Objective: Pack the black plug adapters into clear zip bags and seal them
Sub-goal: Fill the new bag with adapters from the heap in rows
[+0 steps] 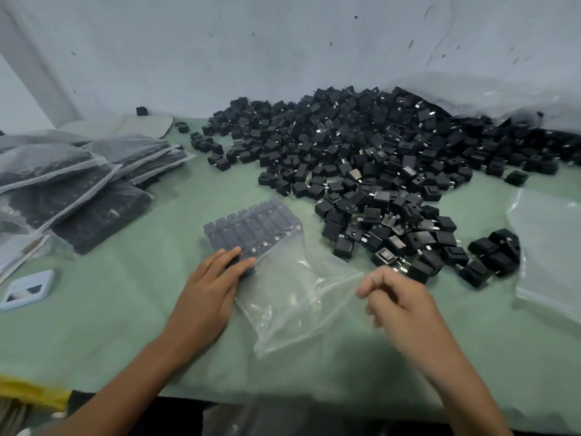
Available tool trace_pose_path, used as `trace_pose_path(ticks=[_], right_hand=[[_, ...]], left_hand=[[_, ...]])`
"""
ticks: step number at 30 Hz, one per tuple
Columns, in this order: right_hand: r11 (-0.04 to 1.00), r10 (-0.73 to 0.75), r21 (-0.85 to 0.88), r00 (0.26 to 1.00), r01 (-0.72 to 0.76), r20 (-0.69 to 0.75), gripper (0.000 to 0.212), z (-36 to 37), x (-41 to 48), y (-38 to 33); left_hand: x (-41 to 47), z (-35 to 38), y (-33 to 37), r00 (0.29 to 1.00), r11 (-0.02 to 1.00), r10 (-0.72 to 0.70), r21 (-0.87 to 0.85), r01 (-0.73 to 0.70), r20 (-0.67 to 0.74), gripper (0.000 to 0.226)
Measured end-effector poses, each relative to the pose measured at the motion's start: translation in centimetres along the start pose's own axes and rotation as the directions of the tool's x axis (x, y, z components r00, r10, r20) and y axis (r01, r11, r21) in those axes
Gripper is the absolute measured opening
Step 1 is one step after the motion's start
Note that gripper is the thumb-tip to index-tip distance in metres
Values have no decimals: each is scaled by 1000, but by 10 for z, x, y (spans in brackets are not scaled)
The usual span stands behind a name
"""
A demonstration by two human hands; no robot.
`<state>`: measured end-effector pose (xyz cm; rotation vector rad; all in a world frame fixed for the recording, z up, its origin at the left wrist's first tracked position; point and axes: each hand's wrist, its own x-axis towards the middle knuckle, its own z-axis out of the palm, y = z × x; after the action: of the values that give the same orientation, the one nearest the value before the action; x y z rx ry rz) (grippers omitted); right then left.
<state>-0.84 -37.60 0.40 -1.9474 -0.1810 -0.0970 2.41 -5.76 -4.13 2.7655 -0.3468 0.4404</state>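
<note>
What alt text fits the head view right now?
A left hand presses rows of black adapters inside a clear zip bag while the right hand pinches its open edge. A loose adapter pile lies behind on the green table.

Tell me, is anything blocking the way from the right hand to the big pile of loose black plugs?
Nothing visible blocks it. The right hand pinches a corner of the clear plastic zip bag, and the heap of loose black plug adapters starts just beyond its fingers. Only bare green table and the bag's edge lie between.
</note>
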Motion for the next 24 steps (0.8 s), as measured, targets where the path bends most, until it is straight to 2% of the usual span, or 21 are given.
trace_pose_path(ticks=[1,2,3,5,8,10,12,14,15,17,18,19,20,21,22,24], right_hand=[[991,-64,-124,994,53,-92,21,-9,13,3],[957,-131,-274,985,96,-109,25,-14,29,5],[907,-158,-404,986,121,-59,30,-15,46,6],[819,-64,-562,991,119,117,38,-10,79,10],[599,116,-782,949,169,294,43,1,106,15],[510,103,-836,951,202,292,37,4,107,16],[447,28,-860,957,246,289,29,6,101,17],[438,3,-865,962,246,274,24,3,94,18],[472,5,-851,964,232,265,23,0,91,17],[595,33,-789,976,152,214,21,-11,80,12],[703,34,-707,989,81,147,19,-17,72,9],[835,35,-550,998,-4,46,15,-22,61,6],[944,59,-322,997,-73,-53,10,-27,48,5],[991,99,-80,987,-109,-128,10,-30,32,3],[984,141,128,977,-121,-161,16,-30,13,3],[919,185,370,978,-137,-96,28,-20,-23,3]], left_hand=[[0,0,0,1000,1000,2,3,-2,-2,47],[1,0,1,1000,1000,6,5,-6,-6,48],[0,0,1,1000,1000,7,5,-7,-10,48],[0,-1,2,1000,1000,8,-1,-8,-11,48],[1,-1,1,1000,1000,8,-8,-8,-11,44],[1,-1,1,1000,1000,10,-11,-10,-11,44],[1,-2,2,1000,1000,13,-13,-13,-18,44],[0,-2,3,1000,1000,12,-15,-13,-23,45],[0,-3,3,1000,1000,13,-16,-13,-26,45],[0,-4,3,1000,1000,18,-19,-18,-26,45],[0,-4,4,999,1000,20,-19,-21,-27,45],[1,-4,3,999,1000,22,-18,-22,-30,45],[1,-3,4,999,1000,21,-16,-22,-34,45],[1,-3,4,999,1000,20,-13,-21,-38,45],[1,-2,5,999,1000,22,-7,-22,-42,45],[1,-1,5,998,1000,28,7,-28,-50,44]])
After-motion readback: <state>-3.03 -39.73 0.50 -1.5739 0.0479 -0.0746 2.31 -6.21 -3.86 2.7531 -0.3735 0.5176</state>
